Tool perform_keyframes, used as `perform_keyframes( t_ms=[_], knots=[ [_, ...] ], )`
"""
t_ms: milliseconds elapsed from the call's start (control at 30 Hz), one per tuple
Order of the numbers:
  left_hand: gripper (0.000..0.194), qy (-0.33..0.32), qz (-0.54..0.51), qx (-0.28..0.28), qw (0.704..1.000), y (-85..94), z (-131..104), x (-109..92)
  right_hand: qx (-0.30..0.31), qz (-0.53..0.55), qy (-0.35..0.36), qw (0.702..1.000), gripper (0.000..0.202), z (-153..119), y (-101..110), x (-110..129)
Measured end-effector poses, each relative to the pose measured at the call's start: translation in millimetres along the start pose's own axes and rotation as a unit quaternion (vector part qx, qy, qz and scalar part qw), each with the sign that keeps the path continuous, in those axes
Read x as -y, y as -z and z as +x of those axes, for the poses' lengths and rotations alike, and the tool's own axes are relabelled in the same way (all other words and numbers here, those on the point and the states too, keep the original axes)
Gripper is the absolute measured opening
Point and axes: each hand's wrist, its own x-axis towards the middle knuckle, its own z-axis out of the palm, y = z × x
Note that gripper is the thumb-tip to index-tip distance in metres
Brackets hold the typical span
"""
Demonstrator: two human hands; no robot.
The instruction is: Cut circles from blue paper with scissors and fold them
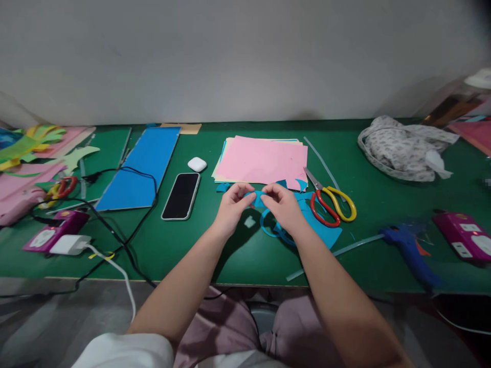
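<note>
Between both hands is a small blue paper piece (259, 199), pinched at its two ends. My left hand (235, 204) has thumb and fingers closed on its left end. On its right end, my right hand (282, 203) is closed the same way. Blue paper scraps and a curled strip (268, 227) lie under and beside my right hand. Scissors (326, 202) with one red and one yellow handle rest just right of it. Behind the hands is a stack of pink and other coloured sheets (263, 159). A small pale piece (250, 221) lies below my left hand.
To the left are a phone (181, 197), a white case (197, 164), a blue board (140, 171), black cables and a purple power strip (57, 232). To the right lie a blue glue gun (408, 250), patterned cloth (402, 148) and another purple strip (464, 235).
</note>
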Motion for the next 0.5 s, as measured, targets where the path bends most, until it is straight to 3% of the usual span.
perform_keyframes(
  t_ms=[500],
  knots=[
    [0.041, 0.079, -0.078, 0.042, 0.993, 2.8, 2.1, -2.9, 0.028, 0.072, -0.018, 0.997, 0.010, 2.0, 4.5, 2.0]
  ],
)
